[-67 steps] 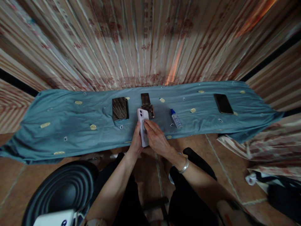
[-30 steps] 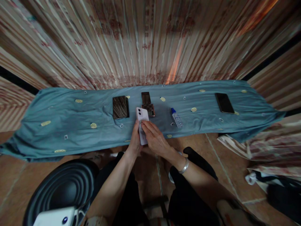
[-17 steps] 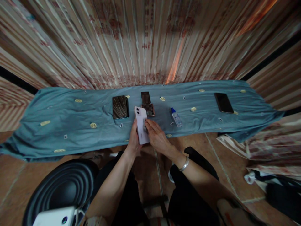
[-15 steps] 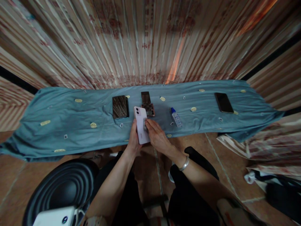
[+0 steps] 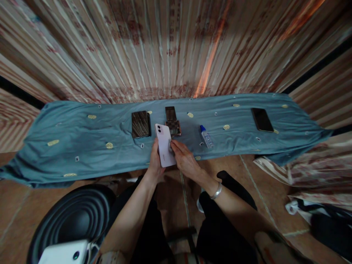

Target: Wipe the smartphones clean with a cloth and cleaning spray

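Observation:
A pale lilac smartphone [image 5: 165, 147], back and twin camera lenses facing up, is tilted in front of me at the table's near edge. My left hand [image 5: 155, 161] is closed around its left side. The fingers of my right hand [image 5: 187, 159] are pressed together at its right edge, over the back; a small greyish spot shows by the fingertips, too unclear to name. Just beyond the phone lies an unfolded flip phone [image 5: 172, 127]. To the left is a dark, glossy tablet-like device [image 5: 140, 124]. A clear bottle with a blue cap [image 5: 206, 137] lies to the right.
A blue-green cloth with yellow prints [image 5: 90, 150] covers the long, narrow table. Another dark phone [image 5: 262, 120] rests toward its right end. Striped curtains [image 5: 154, 51] hang behind. At lower left, a white device [image 5: 64, 253] sits on a round black stool [image 5: 79, 216].
The lilac phone has shifted and turned very slightly to the left in my hands. My right fingers stay at its edge. The things on the table have not moved.

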A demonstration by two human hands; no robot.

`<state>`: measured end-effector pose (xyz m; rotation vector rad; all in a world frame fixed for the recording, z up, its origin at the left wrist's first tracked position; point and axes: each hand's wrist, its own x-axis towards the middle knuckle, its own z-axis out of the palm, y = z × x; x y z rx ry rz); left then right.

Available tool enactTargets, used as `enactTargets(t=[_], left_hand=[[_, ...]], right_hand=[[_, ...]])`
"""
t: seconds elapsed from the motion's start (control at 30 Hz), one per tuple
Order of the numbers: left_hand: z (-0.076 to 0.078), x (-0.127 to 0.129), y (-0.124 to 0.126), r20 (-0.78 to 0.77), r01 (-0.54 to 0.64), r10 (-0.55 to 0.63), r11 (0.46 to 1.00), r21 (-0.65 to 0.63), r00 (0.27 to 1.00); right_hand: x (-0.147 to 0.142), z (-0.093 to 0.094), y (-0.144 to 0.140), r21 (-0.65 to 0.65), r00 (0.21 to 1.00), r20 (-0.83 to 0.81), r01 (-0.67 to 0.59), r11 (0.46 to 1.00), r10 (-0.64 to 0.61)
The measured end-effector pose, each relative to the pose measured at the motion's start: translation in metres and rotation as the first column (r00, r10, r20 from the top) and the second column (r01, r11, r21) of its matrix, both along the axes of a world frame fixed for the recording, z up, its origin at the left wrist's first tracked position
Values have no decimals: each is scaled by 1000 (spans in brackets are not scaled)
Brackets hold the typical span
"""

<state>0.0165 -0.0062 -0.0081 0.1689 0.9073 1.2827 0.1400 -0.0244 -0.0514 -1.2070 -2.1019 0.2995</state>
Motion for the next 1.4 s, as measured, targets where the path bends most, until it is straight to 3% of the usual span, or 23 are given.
enactTargets(t=[0.43,1.07,1.23,1.4], left_hand=[[1,-3,3,-10,-38,38,999,-26,999],[-3,-3,0,6,19,-19,1000,6,1000],[-7,-5,-2,-6,83,-83,996,-19,997],[-5,-4,-5,11,76,-76,996,-45,997]], right_hand=[[-3,7,-14,11,998,49,-37,999,36],[-15,26,-26,38,993,86,-87,995,84],[-19,31,-28,49,992,87,-91,995,87],[-20,36,-32,71,992,90,-97,993,91]])
